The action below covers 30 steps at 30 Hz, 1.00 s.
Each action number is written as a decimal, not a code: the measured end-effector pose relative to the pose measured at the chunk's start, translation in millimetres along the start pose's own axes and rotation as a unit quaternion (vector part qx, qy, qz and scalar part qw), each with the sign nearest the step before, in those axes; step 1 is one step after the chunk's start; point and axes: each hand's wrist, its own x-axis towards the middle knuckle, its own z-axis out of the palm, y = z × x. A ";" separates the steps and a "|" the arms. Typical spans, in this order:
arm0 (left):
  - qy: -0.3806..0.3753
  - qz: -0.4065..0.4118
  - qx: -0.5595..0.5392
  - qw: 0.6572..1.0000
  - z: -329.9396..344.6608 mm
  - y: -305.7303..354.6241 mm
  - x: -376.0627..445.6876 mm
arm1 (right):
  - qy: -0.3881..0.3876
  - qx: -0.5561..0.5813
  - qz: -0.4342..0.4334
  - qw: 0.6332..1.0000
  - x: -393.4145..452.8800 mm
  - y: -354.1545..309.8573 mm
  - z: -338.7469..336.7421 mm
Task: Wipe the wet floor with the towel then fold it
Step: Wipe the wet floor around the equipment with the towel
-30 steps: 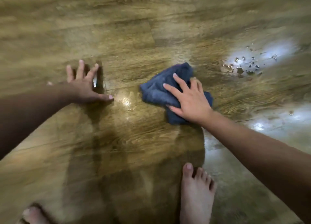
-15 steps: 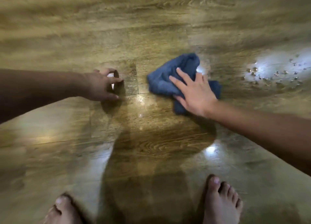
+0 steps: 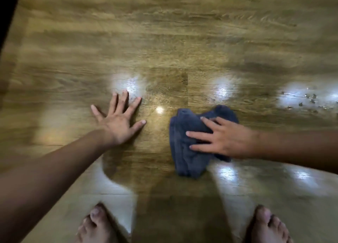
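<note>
Two bare feet [image 3: 99, 224] are standing nearest on the wooden floor [image 3: 164, 41]. Beyond them, the right hand [image 3: 225, 136], fingers straight, is pressing the bunched blue towel [image 3: 184, 151] flat, while the left hand [image 3: 118, 120] is resting splayed on the floor. Water droplets [image 3: 309, 100] are glinting far right.

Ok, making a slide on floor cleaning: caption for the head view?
Right hand presses blue towel on wood floor; left hand braces flat; droplets remain at right.

Right hand [image 3: 226, 138] flat on bunched blue towel [image 3: 186, 151], wooden floor [image 3: 164, 41].
</note>
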 end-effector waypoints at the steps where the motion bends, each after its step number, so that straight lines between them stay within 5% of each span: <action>1: -0.007 0.004 -0.003 1.000 1.1 0.7 2.2 | 0.003 -0.008 0.016 1.000 8.2 19.9 -3.7; 7: 0.047 0.025 -0.019 0.998 7.8 -3.3 0.4 | 0.012 0.034 0.192 0.981 81.6 106.3 -12.8; 11: 0.142 0.014 -0.079 0.987 0.5 -5.7 -0.1 | 0.059 0.198 0.432 0.878 141.6 102.8 -21.4; 14: 0.214 -0.037 -0.146 0.965 -8.8 -19.6 2.3 | 0.093 0.201 0.494 0.841 160.1 59.2 -32.6; 17: 0.251 -0.089 -0.157 0.951 -14.3 -44.7 5.6 | 0.069 0.199 0.395 0.894 156.6 -1.8 -44.2; 20: 0.224 -0.127 -0.150 0.955 -9.0 -61.3 7.3 | -0.004 0.238 0.215 0.947 145.1 -81.8 -48.5; 23: 0.217 -0.112 -0.122 0.962 1.6 -68.0 5.2 | -0.015 0.157 0.025 0.987 126.5 -148.5 -50.3; 27: 0.221 -0.101 -0.127 0.962 -0.7 -76.8 6.0 | 0.022 0.111 -0.033 0.993 127.3 -140.6 -39.0; 30: 0.219 -0.085 -0.134 0.963 -2.3 -83.6 4.0 | 0.038 0.127 0.014 0.991 148.1 -91.6 -32.1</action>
